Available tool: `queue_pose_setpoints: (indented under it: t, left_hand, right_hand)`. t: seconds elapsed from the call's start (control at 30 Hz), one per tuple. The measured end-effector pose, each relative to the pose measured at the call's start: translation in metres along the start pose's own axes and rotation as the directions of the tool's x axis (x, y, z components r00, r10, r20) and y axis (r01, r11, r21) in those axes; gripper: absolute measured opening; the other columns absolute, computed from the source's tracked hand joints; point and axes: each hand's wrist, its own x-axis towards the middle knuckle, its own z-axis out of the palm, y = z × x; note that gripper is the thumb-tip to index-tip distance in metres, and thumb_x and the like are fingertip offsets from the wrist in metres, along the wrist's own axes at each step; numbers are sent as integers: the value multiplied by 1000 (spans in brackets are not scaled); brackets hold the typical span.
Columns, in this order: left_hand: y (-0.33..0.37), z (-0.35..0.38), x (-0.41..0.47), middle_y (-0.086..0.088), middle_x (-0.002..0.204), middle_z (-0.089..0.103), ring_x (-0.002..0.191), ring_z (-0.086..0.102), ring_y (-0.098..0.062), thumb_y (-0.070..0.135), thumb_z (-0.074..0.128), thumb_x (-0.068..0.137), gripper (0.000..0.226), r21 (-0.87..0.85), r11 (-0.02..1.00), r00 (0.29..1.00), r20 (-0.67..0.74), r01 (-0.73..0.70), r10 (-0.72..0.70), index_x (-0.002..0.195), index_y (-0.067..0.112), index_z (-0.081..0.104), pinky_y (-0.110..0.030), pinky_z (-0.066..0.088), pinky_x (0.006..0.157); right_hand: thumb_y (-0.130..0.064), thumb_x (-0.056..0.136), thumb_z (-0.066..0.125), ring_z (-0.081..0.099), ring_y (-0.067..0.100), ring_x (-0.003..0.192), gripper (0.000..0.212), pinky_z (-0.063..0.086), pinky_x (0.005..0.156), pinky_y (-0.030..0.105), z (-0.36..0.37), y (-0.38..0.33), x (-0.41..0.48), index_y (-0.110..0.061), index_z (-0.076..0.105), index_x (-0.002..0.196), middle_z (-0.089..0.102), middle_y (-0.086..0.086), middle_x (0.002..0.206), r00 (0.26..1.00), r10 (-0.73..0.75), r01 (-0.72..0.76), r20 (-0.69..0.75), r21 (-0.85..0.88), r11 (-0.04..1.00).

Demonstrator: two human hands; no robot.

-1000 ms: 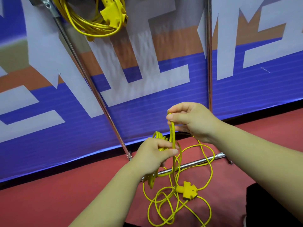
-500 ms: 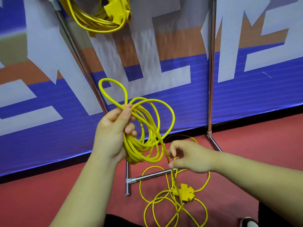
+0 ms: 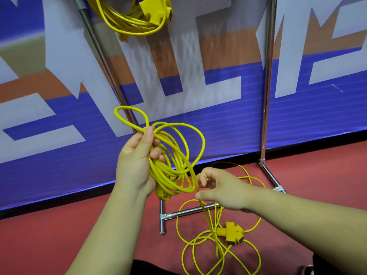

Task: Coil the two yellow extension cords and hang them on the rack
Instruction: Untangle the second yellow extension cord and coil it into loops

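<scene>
Cord point(image 3: 158, 171) coil raised in L hand point(image 3: 135, 161); R hand point(image 3: 222, 189) dropped.

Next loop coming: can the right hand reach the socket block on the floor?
Probably yes: the right hand hangs above the socket block, only loose cord between, though it pinches a strand.
</scene>
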Motion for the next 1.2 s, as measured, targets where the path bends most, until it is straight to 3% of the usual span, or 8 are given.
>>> queue_pose_setpoints:
  t: [0.1,0.23,0.47,0.67,0.77,0.87,0.93,1.2]
  left_hand:
    - [3,-3,1,1,71,51,45,41,-3,23,58,98,14,-36,999,1000,-18,-12,11,88,16,65,-18,44,43]
    - [5,-17,8,0,72,52,45,42,-4,23,60,98,11,-12,999,995,-89,-49,48,95,14,65,-19,44,44]
    - [-11,-53,25,-3,66,54,45,43,-9,25,67,95,18,202,979,976,-214,13,31,86,9,64,-22,41,42]
    - [-42,-49,24,-13,69,49,45,41,-14,7,68,92,18,424,888,984,-96,178,-151,109,3,72,-27,42,46]
    - [-40,-41,19,-14,73,51,46,41,-12,2,63,94,18,404,900,986,-30,161,-162,107,7,74,-25,41,43]
    - [-34,-34,13,-11,72,57,47,43,-13,0,60,94,21,346,930,992,-5,121,-127,109,7,73,-26,42,44]
    - [-30,-32,11,-12,73,59,46,44,-15,-6,54,93,27,271,955,993,-11,119,-120,111,3,70,-26,43,45]
    - [-36,-26,6,-13,63,54,49,52,-18,-11,56,91,31,283,956,997,11,71,-77,113,5,68,-29,51,53]
  right_hand:
    - [-7,81,78,41,7,54,32,37,55,24,7,0,2,-20,49,76,49,-13,59,999,29,-30,45,27,999]
    - [0,83,75,49,15,59,28,40,57,26,6,-6,-1,-16,52,80,55,-3,60,999,25,-29,37,117,993]
    - [5,85,70,49,19,56,18,40,54,24,-25,-38,2,-12,63,81,57,4,60,879,107,130,-465,450,884]
    - [-13,87,71,61,10,66,8,50,62,24,-72,-42,13,-21,74,87,72,-3,77,645,95,165,-758,260,951]
    - [-24,89,64,69,15,78,11,54,73,32,-100,-16,17,-26,70,80,75,-6,81,565,51,-122,-823,-22,992]
    - [-17,91,57,69,27,94,16,55,79,32,-102,15,13,-21,72,89,74,4,94,761,113,-507,-639,-477,718]
    - [-13,93,54,69,29,98,19,54,78,30,-84,24,6,-14,72,100,72,10,102,890,207,-455,-406,-765,456]
    - [-5,81,59,67,22,93,32,49,76,25,-41,-24,-19,-15,75,106,75,5,100,926,219,145,308,-824,548]
